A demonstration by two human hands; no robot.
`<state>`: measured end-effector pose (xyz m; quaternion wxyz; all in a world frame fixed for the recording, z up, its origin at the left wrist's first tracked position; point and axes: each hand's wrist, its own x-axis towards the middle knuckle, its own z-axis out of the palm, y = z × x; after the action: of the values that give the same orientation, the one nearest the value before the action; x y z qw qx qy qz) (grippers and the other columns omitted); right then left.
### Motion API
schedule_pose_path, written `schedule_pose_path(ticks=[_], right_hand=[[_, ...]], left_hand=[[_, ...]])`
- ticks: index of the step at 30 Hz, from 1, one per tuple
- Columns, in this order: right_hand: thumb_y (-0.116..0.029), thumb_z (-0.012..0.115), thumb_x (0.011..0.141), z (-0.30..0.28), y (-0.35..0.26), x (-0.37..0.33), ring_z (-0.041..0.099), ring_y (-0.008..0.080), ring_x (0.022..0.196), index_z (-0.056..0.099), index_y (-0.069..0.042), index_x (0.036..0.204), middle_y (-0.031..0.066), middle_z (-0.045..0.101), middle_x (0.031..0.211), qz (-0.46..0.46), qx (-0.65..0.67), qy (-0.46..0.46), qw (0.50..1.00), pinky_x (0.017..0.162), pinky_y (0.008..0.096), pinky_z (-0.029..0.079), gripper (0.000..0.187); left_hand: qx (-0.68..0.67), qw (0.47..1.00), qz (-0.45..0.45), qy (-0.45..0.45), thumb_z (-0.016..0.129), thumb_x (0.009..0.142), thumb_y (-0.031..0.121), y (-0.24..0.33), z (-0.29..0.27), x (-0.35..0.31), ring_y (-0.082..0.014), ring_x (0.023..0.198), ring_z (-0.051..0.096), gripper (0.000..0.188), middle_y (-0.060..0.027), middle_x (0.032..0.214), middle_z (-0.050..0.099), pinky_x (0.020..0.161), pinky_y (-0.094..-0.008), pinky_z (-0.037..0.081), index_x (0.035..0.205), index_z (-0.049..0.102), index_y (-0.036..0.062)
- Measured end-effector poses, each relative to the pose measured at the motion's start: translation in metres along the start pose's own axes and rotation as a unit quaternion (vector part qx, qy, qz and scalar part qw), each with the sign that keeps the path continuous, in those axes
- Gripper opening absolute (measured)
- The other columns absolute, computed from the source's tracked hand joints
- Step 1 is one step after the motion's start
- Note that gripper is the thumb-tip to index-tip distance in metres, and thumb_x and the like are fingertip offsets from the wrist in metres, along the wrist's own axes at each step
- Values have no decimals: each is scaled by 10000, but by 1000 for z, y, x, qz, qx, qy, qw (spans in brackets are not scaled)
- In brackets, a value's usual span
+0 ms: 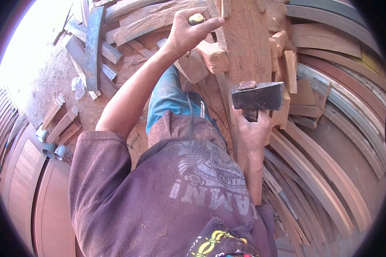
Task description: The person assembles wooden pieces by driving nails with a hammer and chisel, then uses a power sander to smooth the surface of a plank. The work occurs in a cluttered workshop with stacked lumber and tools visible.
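My left hand (188,30) is raised in a fist at the upper middle, left of a thick wooden beam (248,43). It is wrapped round a tool handle whose rounded, worn yellowish end (196,19) shows; the rest of that tool is mostly hidden, so its kind is unclear. The left thumb sticks out toward the beam. My right hand (255,130) grips a hatchet (261,96) by its handle, just below the dark metal head. The wood of the handle pokes out above the head. The hatchet is held up over the near part of the beam.
Wooden blocks (214,58) lie against the beam's left side, and more stand along its right. Long boards (326,171) are stacked at the right. Loose timber (94,47) covers the ground at upper left. Wooden panels (53,205) lie at lower left.
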<state>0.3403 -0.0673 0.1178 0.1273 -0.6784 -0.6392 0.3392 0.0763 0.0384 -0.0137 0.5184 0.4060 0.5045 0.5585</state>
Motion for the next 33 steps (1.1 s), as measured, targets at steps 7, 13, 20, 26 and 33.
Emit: schedule_pose_path(ticks=[7,13,20,26,33], right_hand=[[-97,855,855,-19,-37,37,740,204,775,765,21,1033,112,783,877,-69,-27,8,997,729,358,578,232],[-84,837,894,-80,-109,91,637,134,644,787,-24,989,44,722,805,-316,-76,157,933,631,315,518,123],[30,782,926,-113,-186,94,505,116,518,758,3,839,63,606,675,-405,121,224,878,500,261,423,94],[-40,862,879,-88,-176,89,512,82,472,668,-61,701,22,594,595,-303,162,185,921,464,217,382,264],[-14,865,874,-85,-160,91,508,88,488,701,-23,768,35,612,615,-264,175,169,933,474,228,387,196]], left_hand=[[24,995,-10,-91,780,949,244,5,3,-3,-30,629,479,368,57,647,523,561,-258,384,687,595,63],[70,987,57,-130,773,934,146,-2,4,-8,-43,686,456,367,58,680,481,617,-275,375,677,526,58],[30,996,37,-72,765,942,175,-8,3,-3,-44,704,515,321,43,696,577,639,-268,420,699,608,36],[54,996,28,-69,760,946,181,-4,4,-6,-48,713,535,324,29,691,592,642,-274,438,700,614,29],[40,997,29,-65,773,921,237,0,-3,-7,-57,682,513,357,20,654,530,630,-291,444,707,580,25]])
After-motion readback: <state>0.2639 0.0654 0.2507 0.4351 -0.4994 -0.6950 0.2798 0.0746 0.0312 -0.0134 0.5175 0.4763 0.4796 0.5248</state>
